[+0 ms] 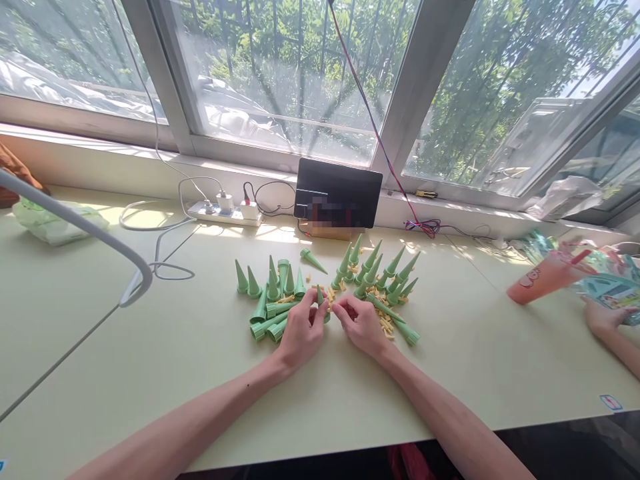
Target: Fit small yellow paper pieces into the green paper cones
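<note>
Many green plastic cones [273,287] stand and lie on the pale table [150,347], in one group at the left and another group of cones [380,270] at the right. Small yellow pieces [385,325] are scattered among them. My left hand [300,330] is closed around a green cone [320,295], its tip pointing up. My right hand [361,323] is pinched on a small yellow piece [334,308] right beside that cone. The two hands touch at the fingertips.
A dark tablet [337,198] leans against the window sill behind the cones. A power strip [225,212] with white cables lies at the left. Another person's hand [603,319] and an orange cup [543,277] are at the right edge. A white lamp arm [80,227] crosses the left.
</note>
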A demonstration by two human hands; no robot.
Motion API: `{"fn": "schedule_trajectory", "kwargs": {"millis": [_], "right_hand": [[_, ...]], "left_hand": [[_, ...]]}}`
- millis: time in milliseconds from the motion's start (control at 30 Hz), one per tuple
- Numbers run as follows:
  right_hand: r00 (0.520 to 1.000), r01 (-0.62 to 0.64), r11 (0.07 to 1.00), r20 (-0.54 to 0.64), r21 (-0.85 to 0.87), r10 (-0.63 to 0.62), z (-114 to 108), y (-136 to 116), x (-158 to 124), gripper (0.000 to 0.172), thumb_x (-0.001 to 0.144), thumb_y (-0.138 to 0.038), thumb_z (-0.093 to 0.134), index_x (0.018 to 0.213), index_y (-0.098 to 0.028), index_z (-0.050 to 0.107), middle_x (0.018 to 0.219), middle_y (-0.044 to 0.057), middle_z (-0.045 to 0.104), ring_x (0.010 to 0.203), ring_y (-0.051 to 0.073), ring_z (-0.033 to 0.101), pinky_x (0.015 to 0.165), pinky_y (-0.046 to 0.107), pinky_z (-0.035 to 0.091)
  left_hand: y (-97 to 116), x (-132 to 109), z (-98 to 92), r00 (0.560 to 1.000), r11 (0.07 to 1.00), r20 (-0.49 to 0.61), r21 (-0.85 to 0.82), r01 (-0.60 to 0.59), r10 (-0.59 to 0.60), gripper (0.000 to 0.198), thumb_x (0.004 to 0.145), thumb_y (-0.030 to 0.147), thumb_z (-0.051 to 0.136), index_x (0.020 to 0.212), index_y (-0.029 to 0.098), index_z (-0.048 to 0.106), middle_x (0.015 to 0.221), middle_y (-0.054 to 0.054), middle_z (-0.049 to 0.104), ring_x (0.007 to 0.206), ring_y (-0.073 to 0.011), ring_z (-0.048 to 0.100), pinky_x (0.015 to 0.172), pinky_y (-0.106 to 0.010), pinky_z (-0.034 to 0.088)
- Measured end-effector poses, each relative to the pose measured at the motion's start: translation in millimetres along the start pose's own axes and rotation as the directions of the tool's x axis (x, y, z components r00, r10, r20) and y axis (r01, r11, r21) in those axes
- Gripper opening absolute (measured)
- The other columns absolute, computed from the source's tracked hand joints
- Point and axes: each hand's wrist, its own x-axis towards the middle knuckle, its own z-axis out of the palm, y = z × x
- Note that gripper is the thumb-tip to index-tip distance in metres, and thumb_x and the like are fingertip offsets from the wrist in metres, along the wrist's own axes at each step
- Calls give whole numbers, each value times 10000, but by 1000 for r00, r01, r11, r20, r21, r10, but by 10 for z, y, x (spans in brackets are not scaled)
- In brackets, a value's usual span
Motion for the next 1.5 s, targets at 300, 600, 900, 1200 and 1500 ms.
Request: {"fn": "schedule_trajectory", "kwargs": {"millis": [300, 600, 900, 1200, 1500], "right_hand": [[1000, 16, 999, -21, -33, -17, -7, 1, 10, 353, 953, -429, 526, 701, -181, 525, 550, -53, 396, 504, 94, 325, 489, 243, 279], [998, 67, 997, -15, 30, -66, -3, -39, -5, 228, 958, -363, 529, 859, -173, 606, 690, 3, 563, 572, 125, 483, 547, 252, 402], [996, 69, 998, -47, -5, -69, -14, -62, -13, 171, 938, -341, 551, 961, -179, 601, 827, 41, 636, 610, 136, 551, 558, 257, 445], [999, 51, 999, -12, -1, -51, -8, -52, -7, 197, 948, -373, 531, 933, -185, 589, 788, 36, 625, 618, 141, 551, 562, 259, 444], [999, 38, 999, -25, 11, -37, -7, -51, -1, 284, 955, -425, 524, 863, -171, 612, 744, 29, 621, 605, 133, 537, 571, 253, 451]], "left_hand": [[2, -7, 3, 1000, 1000, 3, 10, 0, -1, 163, 961, 368, 481, 932, 207, 472, 682, 60, 465, 460, -58, 336, 475, -224, 232], [17, 3, 8, 1000, 999, -11, -42, 3, -3, 175, 957, 383, 490, 936, 210, 474, 763, 39, 531, 461, -49, 366, 455, -215, 231], [62, 16, -2, 998, 993, -47, -109, 45, -50, 199, 944, 397, 509, 930, 199, 490, 809, 17, 561, 461, -44, 390, 439, -202, 246], [55, 7, 2, 999, 996, -33, -87, 27, -30, 201, 944, 399, 508, 924, 202, 480, 801, 25, 547, 456, -40, 375, 439, -205, 238], [43, 7, 6, 1000, 996, -13, -82, 20, -21, 198, 950, 398, 494, 927, 202, 471, 763, 36, 523, 449, -41, 354, 450, -212, 221]]}}
